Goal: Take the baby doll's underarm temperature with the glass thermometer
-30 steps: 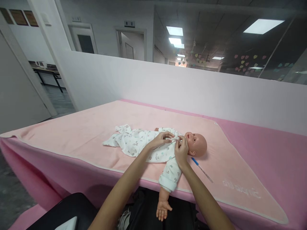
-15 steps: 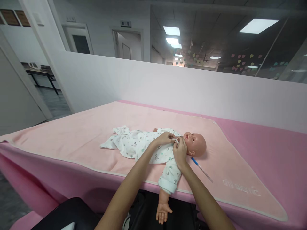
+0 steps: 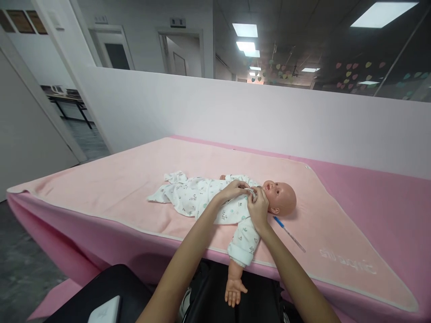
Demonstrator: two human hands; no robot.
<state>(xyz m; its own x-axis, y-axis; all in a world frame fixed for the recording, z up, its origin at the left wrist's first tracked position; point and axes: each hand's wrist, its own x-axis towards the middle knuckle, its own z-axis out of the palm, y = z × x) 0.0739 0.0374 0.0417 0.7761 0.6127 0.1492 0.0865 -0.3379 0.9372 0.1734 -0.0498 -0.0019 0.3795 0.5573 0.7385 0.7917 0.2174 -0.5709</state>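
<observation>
A baby doll [image 3: 285, 198] lies on its back, head to the right, dressed in a white printed romper [image 3: 193, 197]. One doll arm [image 3: 235, 285] hangs over the table's front edge. At the romper's neck opening, my left hand [image 3: 235, 190] pinches the edge of the white cloth. Close against it, my right hand [image 3: 258, 207] has its fingers closed on the same collar area, just below the doll's chin. The fingertips partly hide the cloth between them. A pen with a blue cap [image 3: 279, 222] lies beside the doll's head, near my right wrist.
A peach blanket [image 3: 117, 179] covers the table over a pink cloth [image 3: 387, 188]. Behind stands a white half wall [image 3: 269, 116] with glass above. A black chair seat [image 3: 111, 287] at lower left carries a white flat object [image 3: 105, 310].
The whole view has shifted slightly, so everything sits a little further right and higher. Both hands stay at the doll's collar, with the cloth edge between the fingers slightly rearranged.
</observation>
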